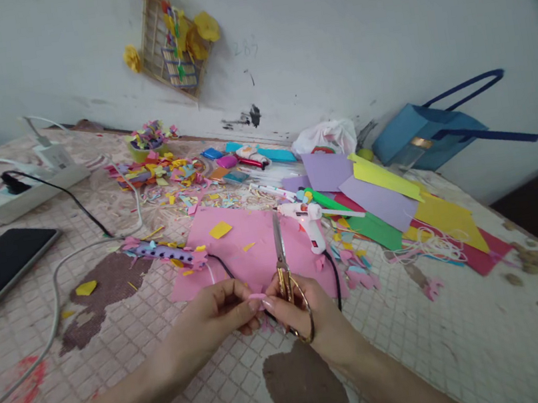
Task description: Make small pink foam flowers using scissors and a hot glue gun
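Between the fingertips of both hands is a small pink paper piece [257,296]. My left hand [227,309] pinches its left end, and my right hand [310,306] grips its right end. Gold-handled scissors [280,247] also hang on my right hand, their blades pointing away from me and a handle loop around the fingers. Beneath and beyond the hands lies a pink paper sheet [241,253]. A white glue gun [310,226] rests at its right side, with a black cord. To the left sits a purple strip with dark dots and pink paper bits [165,252].
Paper scraps [164,173] and a scrap-filled bowl [143,153] lie at the back. Coloured sheets [380,202] and white string [424,245] are on the right, near a blue bag [424,138]. A phone [4,271] and a power strip [35,196] with trailing cables occupy the left.
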`<state>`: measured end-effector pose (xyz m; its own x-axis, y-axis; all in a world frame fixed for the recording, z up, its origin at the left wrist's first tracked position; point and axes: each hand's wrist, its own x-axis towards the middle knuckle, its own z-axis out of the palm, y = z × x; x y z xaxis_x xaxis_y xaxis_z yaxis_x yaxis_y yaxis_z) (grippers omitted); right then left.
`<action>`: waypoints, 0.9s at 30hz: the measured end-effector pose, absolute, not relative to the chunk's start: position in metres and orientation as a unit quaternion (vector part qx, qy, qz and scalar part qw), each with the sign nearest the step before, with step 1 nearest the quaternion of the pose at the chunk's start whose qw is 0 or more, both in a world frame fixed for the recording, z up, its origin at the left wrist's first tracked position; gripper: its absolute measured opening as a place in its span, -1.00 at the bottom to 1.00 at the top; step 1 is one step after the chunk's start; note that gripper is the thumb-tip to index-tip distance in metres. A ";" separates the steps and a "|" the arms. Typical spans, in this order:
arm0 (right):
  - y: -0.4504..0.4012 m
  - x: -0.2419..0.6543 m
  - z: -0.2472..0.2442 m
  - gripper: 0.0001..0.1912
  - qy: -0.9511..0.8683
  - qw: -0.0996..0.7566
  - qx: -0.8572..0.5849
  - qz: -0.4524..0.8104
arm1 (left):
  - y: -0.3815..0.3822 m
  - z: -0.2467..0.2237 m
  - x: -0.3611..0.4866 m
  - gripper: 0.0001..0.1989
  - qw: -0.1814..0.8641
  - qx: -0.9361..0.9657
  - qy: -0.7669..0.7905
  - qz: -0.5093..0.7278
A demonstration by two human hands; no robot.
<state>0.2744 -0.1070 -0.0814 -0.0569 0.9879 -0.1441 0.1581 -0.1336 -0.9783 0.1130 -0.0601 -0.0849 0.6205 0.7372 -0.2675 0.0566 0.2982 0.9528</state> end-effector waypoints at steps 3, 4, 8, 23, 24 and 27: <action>-0.107 0.274 -0.082 -0.78 -0.515 0.411 -0.542 0.521 | -0.060 -0.080 0.112 -0.81 0.711 0.553 0.366 0.235; -0.107 0.275 -0.082 -0.77 -0.511 0.414 -0.536 0.529 | -0.060 -0.078 0.112 -0.81 0.708 0.555 0.368 0.236; -0.110 0.278 -0.083 -0.75 -0.496 0.434 -0.532 0.532 | -0.060 -0.071 0.110 -0.81 0.695 0.565 0.371 0.245; -0.113 0.276 -0.068 -0.87 -0.584 0.393 -0.555 0.444 | -0.059 -0.083 0.108 -0.82 0.637 0.635 0.352 0.259; -0.113 0.276 -0.068 -0.86 -0.585 0.389 -0.554 0.447 | -0.059 -0.083 0.108 -0.82 0.632 0.640 0.352 0.259; -0.113 0.278 -0.067 -0.85 -0.591 0.380 -0.552 0.449 | -0.059 -0.083 0.109 -0.82 0.623 0.649 0.356 0.255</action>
